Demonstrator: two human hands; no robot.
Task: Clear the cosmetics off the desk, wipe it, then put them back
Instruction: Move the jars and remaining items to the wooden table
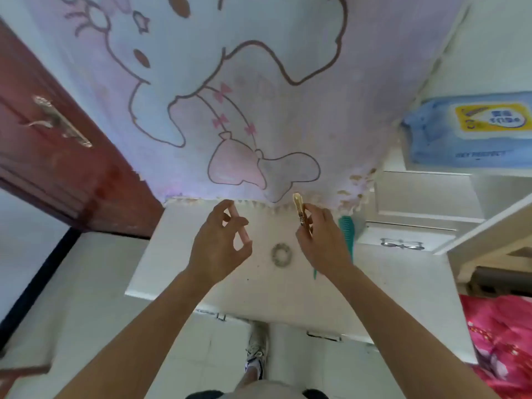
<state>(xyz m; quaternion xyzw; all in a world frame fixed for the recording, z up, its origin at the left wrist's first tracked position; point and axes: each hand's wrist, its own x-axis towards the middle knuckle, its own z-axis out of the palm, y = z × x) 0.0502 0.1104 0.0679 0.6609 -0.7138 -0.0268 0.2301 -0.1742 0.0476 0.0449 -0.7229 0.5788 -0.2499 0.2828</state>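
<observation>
Left grip (217, 249) pinches a slim pink stick (244, 236) between thumb and fingertips. Right grip (322, 240) has thumb and fingers closed on a gold tube (299, 208), held nearly upright with its top end towards the fringe of the cartoon cloth (230, 110) hanging behind. Both cosmetics are over the back part of the white counter (178, 254); whether either touches the surface cannot be told from this view.

Between the two hands a small ring-shaped band (281, 254) lies flat on the counter. A teal comb (347, 226) lies just beside the right grip, partly hidden under it. Dark specks show on the surface, so the step in hand reads as clearing, with the wipe not yet begun.

To do it well, both sticks want lifting straight up before they travel, since the pinches look light and a slim tube can twist out sideways. A fuller hold round the gold tube's middle would steady it. They should be set down off the counter, lying where they cannot roll. The band and the comb will need a further trip, the comb taken by its spine rather than its teeth. A blue pack of wet wipes (472, 131) sits on the shelf to the right and looks the likely source for the wipe.
</observation>
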